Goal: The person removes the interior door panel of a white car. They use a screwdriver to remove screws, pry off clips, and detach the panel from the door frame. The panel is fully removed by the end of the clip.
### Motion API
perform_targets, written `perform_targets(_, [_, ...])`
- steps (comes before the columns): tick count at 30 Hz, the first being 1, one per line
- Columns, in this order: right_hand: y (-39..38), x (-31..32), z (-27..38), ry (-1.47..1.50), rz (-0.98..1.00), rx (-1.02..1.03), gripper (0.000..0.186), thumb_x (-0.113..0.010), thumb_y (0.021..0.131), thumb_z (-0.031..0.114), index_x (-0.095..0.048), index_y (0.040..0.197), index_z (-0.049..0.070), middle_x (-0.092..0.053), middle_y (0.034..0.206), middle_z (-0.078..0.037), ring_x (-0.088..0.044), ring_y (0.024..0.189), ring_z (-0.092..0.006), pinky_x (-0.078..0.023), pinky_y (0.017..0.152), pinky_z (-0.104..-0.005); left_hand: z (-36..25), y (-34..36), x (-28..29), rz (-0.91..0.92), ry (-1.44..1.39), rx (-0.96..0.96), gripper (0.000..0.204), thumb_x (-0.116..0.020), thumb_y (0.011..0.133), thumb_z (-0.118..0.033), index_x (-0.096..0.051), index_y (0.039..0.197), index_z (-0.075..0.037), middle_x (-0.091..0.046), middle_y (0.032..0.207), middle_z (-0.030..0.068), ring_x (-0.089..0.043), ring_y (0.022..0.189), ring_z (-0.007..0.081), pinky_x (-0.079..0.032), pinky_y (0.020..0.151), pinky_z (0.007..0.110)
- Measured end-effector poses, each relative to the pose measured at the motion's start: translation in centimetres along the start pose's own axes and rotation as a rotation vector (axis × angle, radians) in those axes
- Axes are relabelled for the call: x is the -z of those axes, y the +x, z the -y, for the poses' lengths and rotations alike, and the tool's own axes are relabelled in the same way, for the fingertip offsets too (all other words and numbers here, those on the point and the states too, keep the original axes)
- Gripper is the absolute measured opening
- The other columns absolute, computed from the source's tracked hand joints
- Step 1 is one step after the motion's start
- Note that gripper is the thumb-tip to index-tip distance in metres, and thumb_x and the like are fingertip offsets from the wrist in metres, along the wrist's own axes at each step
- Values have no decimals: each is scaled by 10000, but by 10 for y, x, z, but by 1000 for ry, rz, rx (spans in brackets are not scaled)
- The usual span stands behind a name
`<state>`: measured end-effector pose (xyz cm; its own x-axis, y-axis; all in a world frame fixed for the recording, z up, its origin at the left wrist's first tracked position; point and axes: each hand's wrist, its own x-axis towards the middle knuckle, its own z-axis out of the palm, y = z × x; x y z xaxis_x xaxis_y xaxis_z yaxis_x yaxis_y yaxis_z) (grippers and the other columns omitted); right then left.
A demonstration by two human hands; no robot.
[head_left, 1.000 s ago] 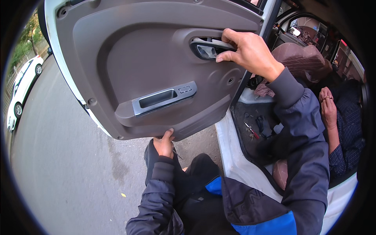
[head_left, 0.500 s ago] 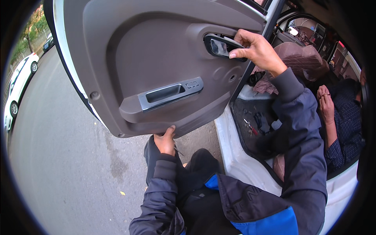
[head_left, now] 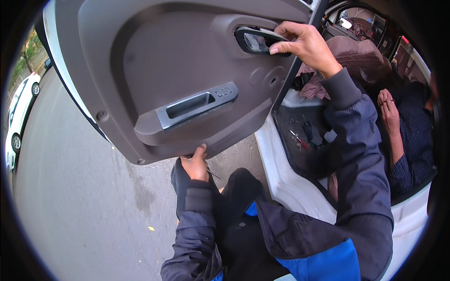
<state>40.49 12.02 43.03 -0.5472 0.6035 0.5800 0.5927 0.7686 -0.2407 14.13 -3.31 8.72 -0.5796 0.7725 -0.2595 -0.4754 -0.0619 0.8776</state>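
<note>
A brown door trim panel (head_left: 168, 61) fills the upper middle of the view, with a grey pull-handle insert (head_left: 197, 104) on it. My left hand (head_left: 195, 165) grips the panel's bottom edge, thumb on the face and fingers hidden below. A thin dark pointed thing (head_left: 213, 173) sticks out beside that hand; its kind cannot be made out. My right hand (head_left: 307, 46) pinches the right end of the black inner door handle surround (head_left: 243, 46), between thumb and fingers. The surround sits tilted in its recess near the panel's upper right.
To the right is the white door sill (head_left: 276, 164) and a dark footwell mat (head_left: 293, 124) with a red-handled tool (head_left: 300, 140) on it. Another person's hand (head_left: 390, 114) rests near the quilted seat (head_left: 358, 54). A white car (head_left: 21, 107) stands across the road at far left.
The door panel and both hands sit slightly higher and further left in view. My grips on the panel edge and handle surround look the same.
</note>
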Motion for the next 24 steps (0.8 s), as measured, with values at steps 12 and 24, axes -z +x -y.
perform_targets(12, [-12,-4,2,-173,-111,93,520,-894,745,448,-665,910,12,-611,694,-112,-565,632,-251,-479,619,-365,-8,-4,10,11,28,-18,464,-790,829,-36,-532,1212,1,-655,1080,110,-685,869,191,-525,669,275])
perform_targets(24, [-23,-11,5,-255,-86,5,471,-899,779,381,-640,883,1,-501,654,-71,-479,606,-139,-415,563,-317,-11,0,21,11,82,-76,513,-811,823,-142,-536,1225,18,-669,1023,123,-675,700,193,-414,467,250])
